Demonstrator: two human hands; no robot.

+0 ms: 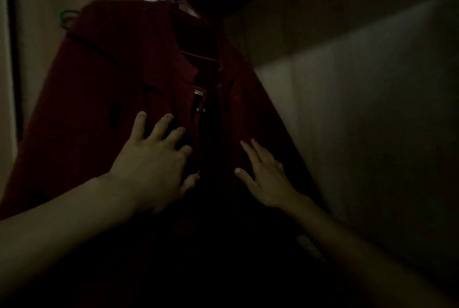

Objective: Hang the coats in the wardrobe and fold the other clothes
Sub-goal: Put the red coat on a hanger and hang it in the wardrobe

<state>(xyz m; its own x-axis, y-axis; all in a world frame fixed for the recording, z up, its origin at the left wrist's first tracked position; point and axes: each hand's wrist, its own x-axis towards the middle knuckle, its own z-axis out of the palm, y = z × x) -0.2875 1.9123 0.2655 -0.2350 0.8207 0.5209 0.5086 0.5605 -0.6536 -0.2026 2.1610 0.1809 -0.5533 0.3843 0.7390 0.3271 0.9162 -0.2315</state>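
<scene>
1. The red coat (104, 114) hangs inside the dim wardrobe on a red hanger (185, 1), its collar near the top of the view and its front facing the camera. All positions below are given relative to this coat.
2. Appearance: dark red, thick-looking cloth with a wide lapel and a dark button on its left half. A small metal clasp (199, 93) sits at the front opening below the collar. The lower part is lost in shadow.
3. The left hand (154, 158) lies flat on the coat's front beside the opening, fingers spread, gripping nothing.
4. The right hand (267, 178) rests on the other front panel across the opening, fingers straight and slightly apart, pinching nothing.
5. A green hanger (67, 16) shows just beyond the coat's shoulder; a pale wardrobe panel (360, 109) stands beside the opposite edge.
6. Risk, as judged: pressing or smoothing too hard could drag the coat's shoulders off the hanger, or unhook it, since the hook's seat is not clearly visible.
7. Risk, as judged: poor light could hide a crooked collar.
</scene>
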